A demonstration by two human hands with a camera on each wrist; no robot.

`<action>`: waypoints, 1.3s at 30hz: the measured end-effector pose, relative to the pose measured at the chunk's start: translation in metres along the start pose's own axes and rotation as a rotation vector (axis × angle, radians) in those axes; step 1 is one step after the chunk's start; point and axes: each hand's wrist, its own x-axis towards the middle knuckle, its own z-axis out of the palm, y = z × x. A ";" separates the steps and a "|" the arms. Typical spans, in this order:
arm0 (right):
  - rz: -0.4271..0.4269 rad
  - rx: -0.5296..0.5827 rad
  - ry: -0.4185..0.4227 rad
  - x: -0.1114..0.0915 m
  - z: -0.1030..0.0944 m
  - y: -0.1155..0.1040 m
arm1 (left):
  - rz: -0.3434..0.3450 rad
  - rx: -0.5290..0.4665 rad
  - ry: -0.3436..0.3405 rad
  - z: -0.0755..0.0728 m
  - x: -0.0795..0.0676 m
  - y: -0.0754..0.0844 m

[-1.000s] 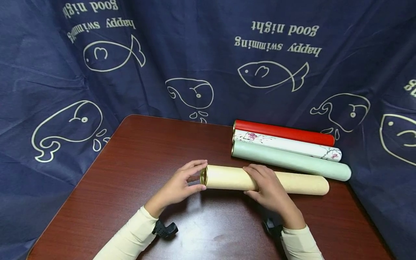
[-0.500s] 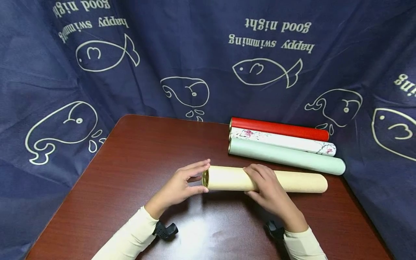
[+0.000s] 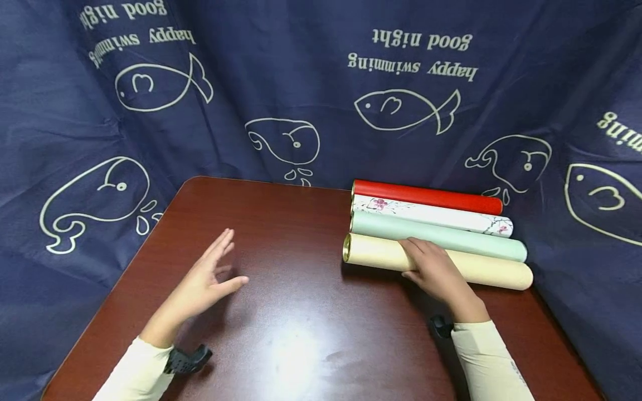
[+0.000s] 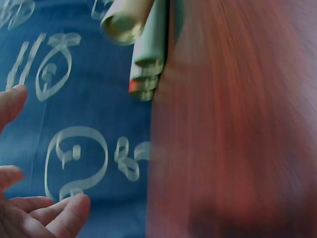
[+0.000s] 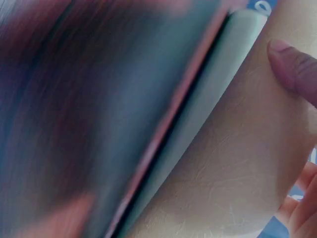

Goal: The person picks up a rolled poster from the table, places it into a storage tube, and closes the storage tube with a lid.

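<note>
My right hand [image 3: 436,270] grips a cream-coloured cardboard tube [image 3: 489,271] around its middle, thumb on the near side and fingers over the top. The tube's gold-rimmed end [image 3: 346,248] faces left. Right behind it lies a pale green tube [image 3: 451,236], nearly parallel. In the right wrist view the thumb [image 5: 292,69] presses on the cream tube [image 5: 213,163], with the green tube [image 5: 203,109] alongside. My left hand [image 3: 200,287] is held over the left part of the table, fingers spread and holding nothing; the left wrist view shows its fingers [image 4: 69,215] apart from the tubes.
Behind the green tube lie a white tube with a blossom print [image 3: 431,216] and a red tube [image 3: 426,196], side by side. A blue curtain [image 3: 281,72] with fish and whale drawings hangs along the back of the reddish-brown table [image 3: 281,223].
The cream tube has moved right and back in my right hand, up beside the green tube. My left hand has come off the tube's gold-rimmed end and moved left.
</note>
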 end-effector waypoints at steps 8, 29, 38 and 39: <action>0.035 0.019 -0.129 -0.016 0.021 0.015 | -0.104 0.084 0.097 -0.028 -0.053 -0.023; 0.173 0.046 0.007 -0.033 -0.001 0.001 | -0.027 0.321 -0.044 -0.011 -0.036 -0.030; 0.220 0.090 0.134 -0.046 -0.027 -0.012 | 0.084 0.401 0.013 0.000 -0.017 -0.029; 0.234 0.083 0.130 -0.046 -0.029 -0.012 | 0.111 0.419 0.050 0.001 -0.013 -0.028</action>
